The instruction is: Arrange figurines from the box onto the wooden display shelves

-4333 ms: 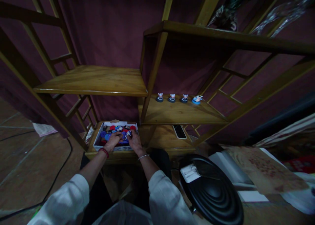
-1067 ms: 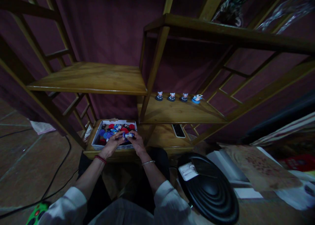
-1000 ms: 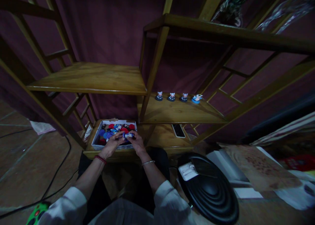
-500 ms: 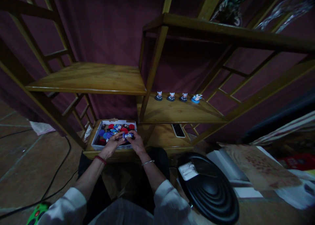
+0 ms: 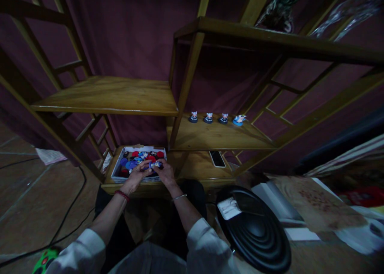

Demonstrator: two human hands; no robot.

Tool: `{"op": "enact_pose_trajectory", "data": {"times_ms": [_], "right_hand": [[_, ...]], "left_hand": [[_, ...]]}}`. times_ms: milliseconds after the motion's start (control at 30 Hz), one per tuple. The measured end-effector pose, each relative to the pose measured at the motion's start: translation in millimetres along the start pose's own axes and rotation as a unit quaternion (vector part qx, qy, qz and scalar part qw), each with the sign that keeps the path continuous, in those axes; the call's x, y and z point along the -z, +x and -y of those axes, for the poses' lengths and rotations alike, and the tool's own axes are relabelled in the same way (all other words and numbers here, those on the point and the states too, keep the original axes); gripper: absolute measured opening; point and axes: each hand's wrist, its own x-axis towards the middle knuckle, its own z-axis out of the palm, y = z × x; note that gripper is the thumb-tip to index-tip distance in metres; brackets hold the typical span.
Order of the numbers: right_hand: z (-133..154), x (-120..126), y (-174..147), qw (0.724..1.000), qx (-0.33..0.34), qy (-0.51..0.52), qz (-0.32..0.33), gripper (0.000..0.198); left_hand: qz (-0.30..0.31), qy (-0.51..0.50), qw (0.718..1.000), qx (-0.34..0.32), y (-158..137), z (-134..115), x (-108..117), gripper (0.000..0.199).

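Observation:
Between my two hands, over the front of a box, is a small blue-and-white figurine (image 5: 156,165) lying on its side. My left hand (image 5: 139,175) has its fingertips closed on the figurine's bluish base end. From the other end my right hand (image 5: 166,172) grips it with closed fingers. Underneath, the white open box (image 5: 114,174) sits on the low shelf, filled with several figurines in red, blue and black (image 5: 141,157). Part of the box front is hidden by my hands. Several small figurines (image 5: 209,118) stand in a row on the shelf to the right; the rightmost is light blue.
A phone (image 5: 217,159) lies on the low shelf (image 5: 192,166). Wooden uprights (image 5: 186,86) and a higher left shelf (image 5: 108,94) frame my reach. At right on the floor are a black oval object (image 5: 255,230) and flat cardboard (image 5: 312,202). Cables (image 5: 81,190) run along the left floor.
Almost nothing differs. Both hands stay on the figurine over the box, with only a very slight shift of the right hand.

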Motion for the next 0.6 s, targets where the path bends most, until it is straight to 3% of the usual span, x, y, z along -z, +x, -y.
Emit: {"op": "enact_pose_trajectory", "data": {"times_ms": [600], "right_hand": [[10.2,0.5,-2.8,0.996,-0.007,-0.087,-0.013,0.014]], "left_hand": [[0.013,-0.002,1.0,-0.004,-2.8,-1.9,-1.0,0.05]]}}
